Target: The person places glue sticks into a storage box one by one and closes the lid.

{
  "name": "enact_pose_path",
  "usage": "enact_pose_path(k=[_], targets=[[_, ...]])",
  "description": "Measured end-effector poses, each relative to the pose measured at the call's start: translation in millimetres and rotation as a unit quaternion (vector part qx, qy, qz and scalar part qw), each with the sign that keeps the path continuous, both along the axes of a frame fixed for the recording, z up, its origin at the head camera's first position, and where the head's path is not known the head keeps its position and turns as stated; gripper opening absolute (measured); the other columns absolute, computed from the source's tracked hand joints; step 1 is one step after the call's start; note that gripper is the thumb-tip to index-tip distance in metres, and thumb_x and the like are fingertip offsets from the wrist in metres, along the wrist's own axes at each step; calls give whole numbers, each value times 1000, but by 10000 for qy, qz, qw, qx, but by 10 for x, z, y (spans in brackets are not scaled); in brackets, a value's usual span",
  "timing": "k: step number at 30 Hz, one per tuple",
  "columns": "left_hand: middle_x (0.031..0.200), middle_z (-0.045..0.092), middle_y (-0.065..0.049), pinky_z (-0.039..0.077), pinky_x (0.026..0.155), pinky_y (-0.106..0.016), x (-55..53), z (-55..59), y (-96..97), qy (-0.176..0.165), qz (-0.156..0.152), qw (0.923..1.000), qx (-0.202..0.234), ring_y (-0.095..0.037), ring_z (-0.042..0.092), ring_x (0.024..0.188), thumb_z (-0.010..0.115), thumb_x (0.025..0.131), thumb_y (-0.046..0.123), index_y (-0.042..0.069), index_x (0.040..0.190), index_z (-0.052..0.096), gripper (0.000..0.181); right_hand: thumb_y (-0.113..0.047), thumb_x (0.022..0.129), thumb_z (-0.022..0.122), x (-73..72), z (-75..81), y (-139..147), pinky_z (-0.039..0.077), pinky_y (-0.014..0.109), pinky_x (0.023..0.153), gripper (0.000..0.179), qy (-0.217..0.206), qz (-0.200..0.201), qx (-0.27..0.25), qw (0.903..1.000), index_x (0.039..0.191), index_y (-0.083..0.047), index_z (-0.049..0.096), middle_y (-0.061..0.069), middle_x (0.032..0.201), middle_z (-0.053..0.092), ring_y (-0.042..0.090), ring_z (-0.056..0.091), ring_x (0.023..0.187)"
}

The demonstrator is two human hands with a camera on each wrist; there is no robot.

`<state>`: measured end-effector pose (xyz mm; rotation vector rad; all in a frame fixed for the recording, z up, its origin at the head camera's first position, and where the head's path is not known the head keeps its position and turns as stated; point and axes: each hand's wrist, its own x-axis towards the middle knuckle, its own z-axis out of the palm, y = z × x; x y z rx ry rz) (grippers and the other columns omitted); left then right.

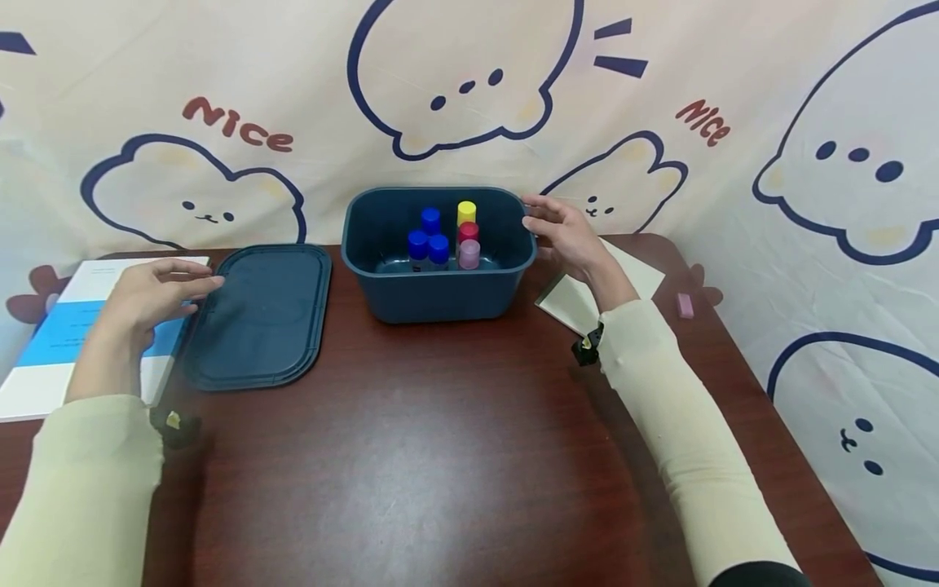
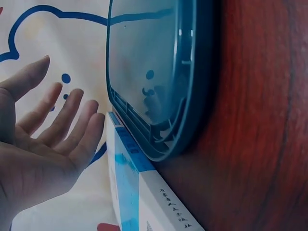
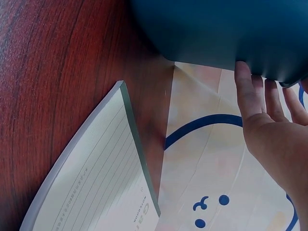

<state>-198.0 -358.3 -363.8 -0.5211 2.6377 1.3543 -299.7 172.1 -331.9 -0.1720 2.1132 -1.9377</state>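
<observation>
A dark teal plastic bin (image 1: pixel 440 297) stands at the back middle of the table. Inside it are several small capped bottles, with blue caps (image 1: pixel 438 249), a yellow cap (image 1: pixel 466 214), a red cap (image 1: pixel 468 232) and a pinkish cap (image 1: pixel 469 254). My right hand (image 1: pixel 561 232) touches the bin's right end near the rim, fingers fairly straight; the right wrist view shows fingertips (image 3: pixel 243 70) against the wall. On the left, my left hand (image 1: pixel 150 297) hovers with relaxed fingers over the book's edge, beside the matching teal lid (image 1: pixel 264 318). Nothing is in its palm.
A white and blue book (image 1: pixel 66 326) lies at the far left, beside the lid. Right of the bin, a notebook (image 3: pixel 101 168) lies partly beneath my right arm. A small pink block (image 1: pixel 685 306) sits near the right edge. A printed curtain (image 1: pixel 323 98) hangs behind the table.
</observation>
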Motion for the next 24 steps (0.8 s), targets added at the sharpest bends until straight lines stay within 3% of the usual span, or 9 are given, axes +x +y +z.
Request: enact_pose_path(k=[1,10,16,24], targets=[[155,30,-33,35,109,-64,2,-1,-7,-38,20,10000,21,-51,39,136,65,93,57,-2,145,42,83,-14,106,55,-1,2,0,47,50,105,46,-4,-1,-6,10000,151,-13,46,11,148,48,33,54,124],[162,15,-32,16,107,-78,21,-60,-114,-320,235,9990,206,-57,24,143,62,89,67,1,153,34,96,-13,106,55,-12,-4,-2,46,51,106,47,-40,27,-54,10000,152,-13,46,11,148,48,33,54,124],[159,20,-36,22,108,-75,38,-115,-117,-178,158,9996,168,-59,29,139,59,92,64,-1,152,34,92,-13,106,55,-10,-1,-5,46,51,106,47,-70,10,-23,10000,152,-14,46,11,148,48,32,54,124],[153,27,-38,32,106,-72,44,-105,-100,-134,162,9997,-145,-59,34,133,52,98,60,-4,152,33,86,-13,106,55,-9,2,-4,47,50,105,47,-68,-21,-30,10000,152,-14,46,10,148,48,32,54,123]])
